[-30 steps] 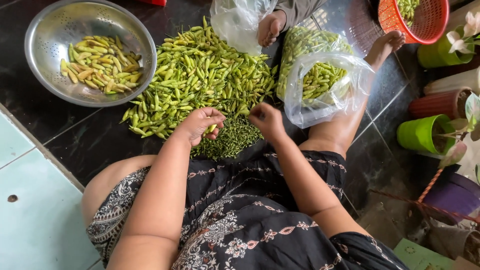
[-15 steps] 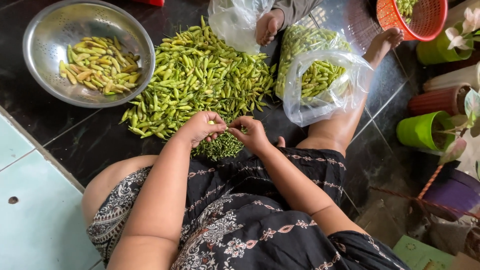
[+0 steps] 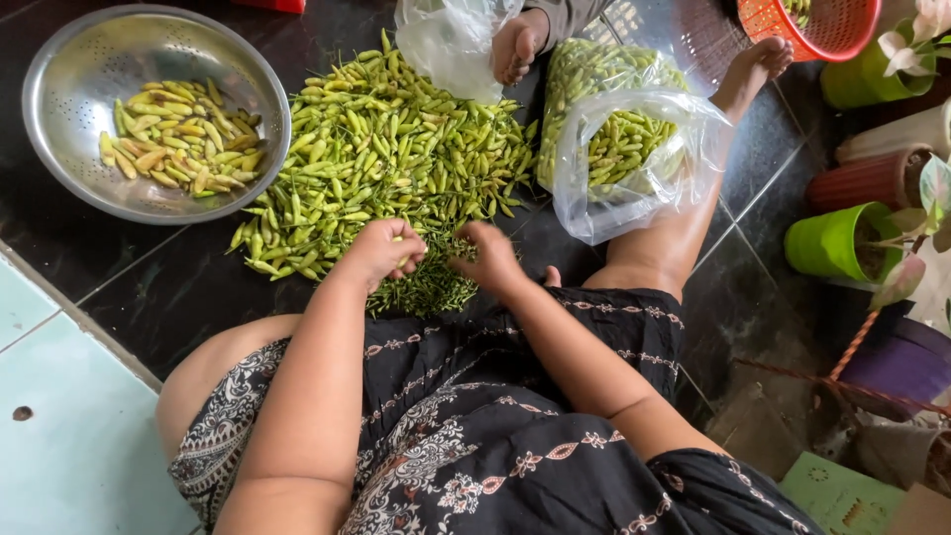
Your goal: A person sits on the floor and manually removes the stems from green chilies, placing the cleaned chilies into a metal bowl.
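On the dark tiled floor (image 3: pixel 149 277), just in front of the seated person's lap, both hands work over a small heap of green stems (image 3: pixel 426 287) at the near edge of a big pile of green chillies (image 3: pixel 376 149). Much is hard to read here: the left hand (image 3: pixel 381 253) is seen from the back, its fingers curled tight, and a pale sliver of chilli (image 3: pixel 401 260) shows between them, so it grips one, though how much of it lies inside the fist is hidden. The right hand (image 3: pixel 490 256) is also turned away, fingers bent down and closed together over the stems; whether anything is pinched in them cannot be told. The two hands are near each other but apart. At the top edge a second person's foot (image 3: pixel 515 45) and a clear plastic bag (image 3: pixel 451 40) are cut off. Another clear bag (image 3: pixel 624 149), part full of chillies, rests by the wearer's outstretched leg. A steel colander (image 3: pixel 59 69) at upper left holds yellowish chillies (image 3: pixel 178 139). An orange basket (image 3: pixel 832 25) and green pots (image 3: pixel 827 243) sit at the right, partly out of frame
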